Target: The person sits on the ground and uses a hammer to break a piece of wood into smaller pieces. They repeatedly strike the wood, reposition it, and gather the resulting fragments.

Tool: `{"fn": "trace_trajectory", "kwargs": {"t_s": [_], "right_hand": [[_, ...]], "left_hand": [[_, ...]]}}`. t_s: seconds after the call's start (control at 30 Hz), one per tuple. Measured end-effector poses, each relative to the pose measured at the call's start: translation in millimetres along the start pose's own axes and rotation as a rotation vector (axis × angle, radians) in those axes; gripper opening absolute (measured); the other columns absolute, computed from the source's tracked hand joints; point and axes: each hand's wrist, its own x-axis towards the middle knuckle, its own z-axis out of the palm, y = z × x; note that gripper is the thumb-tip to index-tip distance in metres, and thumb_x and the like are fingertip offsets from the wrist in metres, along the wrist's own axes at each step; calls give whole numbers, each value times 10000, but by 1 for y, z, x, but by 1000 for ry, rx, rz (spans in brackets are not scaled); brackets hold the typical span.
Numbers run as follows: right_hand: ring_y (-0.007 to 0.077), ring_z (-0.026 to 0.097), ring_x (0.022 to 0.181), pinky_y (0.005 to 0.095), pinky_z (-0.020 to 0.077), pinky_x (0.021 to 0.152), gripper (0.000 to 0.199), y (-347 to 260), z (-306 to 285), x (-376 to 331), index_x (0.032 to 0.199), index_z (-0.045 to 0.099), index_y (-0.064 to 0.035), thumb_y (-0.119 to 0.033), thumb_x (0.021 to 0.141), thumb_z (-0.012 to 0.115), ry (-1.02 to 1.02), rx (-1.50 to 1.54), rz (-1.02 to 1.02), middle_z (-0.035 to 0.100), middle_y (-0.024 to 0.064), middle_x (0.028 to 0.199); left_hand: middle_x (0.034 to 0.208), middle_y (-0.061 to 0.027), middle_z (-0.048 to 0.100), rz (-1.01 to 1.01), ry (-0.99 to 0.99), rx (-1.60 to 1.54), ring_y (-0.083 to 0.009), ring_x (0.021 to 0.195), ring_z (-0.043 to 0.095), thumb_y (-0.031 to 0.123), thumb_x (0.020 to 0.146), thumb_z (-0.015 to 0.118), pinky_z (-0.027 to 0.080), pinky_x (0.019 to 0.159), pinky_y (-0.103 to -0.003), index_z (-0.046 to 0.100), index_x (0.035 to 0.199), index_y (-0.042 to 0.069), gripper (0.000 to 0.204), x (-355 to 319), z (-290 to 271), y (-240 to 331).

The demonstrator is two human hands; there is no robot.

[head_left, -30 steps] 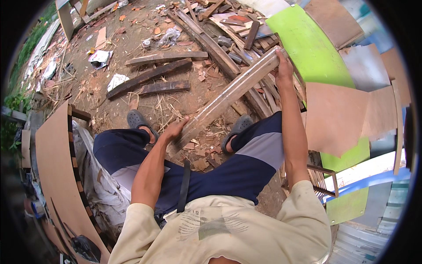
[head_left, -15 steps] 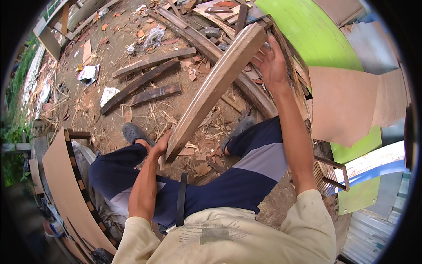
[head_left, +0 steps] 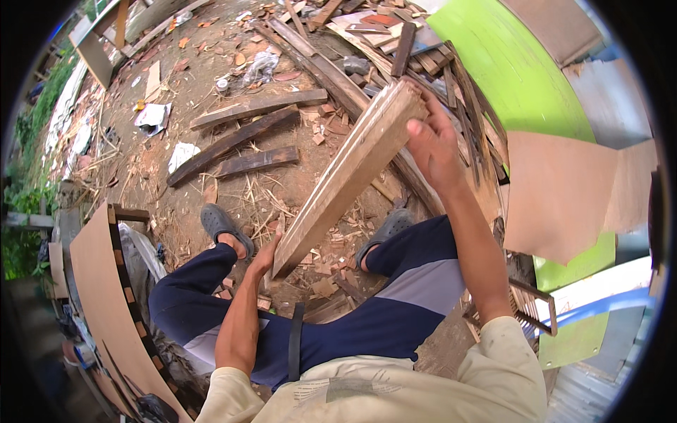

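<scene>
A thick length of wooden beam (head_left: 350,182) slants between my two hands, its near end low by my knees and its far end up to the right. Pale, rough strips run along its left edge. My left hand (head_left: 266,255) is against the near end, its palm along the left side, with the fingers partly hidden behind the wood. At the far end my right hand (head_left: 435,144) is closed around the beam, thumb on the near side and fingers over the end.
Several dark planks (head_left: 236,144) lie on the littered dirt ahead. A scrap-wood pile (head_left: 395,42) is at the far right, next to a bright green panel (head_left: 518,77) and brown boards (head_left: 557,190). A curved plywood sheet (head_left: 116,296) stands on my left, a slatted wooden piece (head_left: 532,307) on my right.
My right hand has gone from loosely spread fingers beside the beam's far end to gripping that end. The far end has come lower and nearer. My view has shifted slightly.
</scene>
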Motion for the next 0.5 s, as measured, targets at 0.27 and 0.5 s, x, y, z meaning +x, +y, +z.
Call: {"fn": "trace_trajectory", "kwargs": {"t_s": [0.27,0.5], "right_hand": [[198,514,1270,344,422,1075,925,12,32,12,1488,370,9,-275,766,874,-355,-1,-3,528,127,1370],[240,598,1165,373,453,1053,828,20,74,17,1481,367,48,-139,769,747,-484,86,47,603,156,1239]], "left_hand": [[966,-155,658,2,355,6,-228,961,555,680,994,306,406,915,-393,681,963,-63,833,-44,-12,-9],[788,-139,639,-5,577,-103,-260,796,586,657,1007,298,441,803,-419,667,877,-57,815,-47,-16,-44]]}}
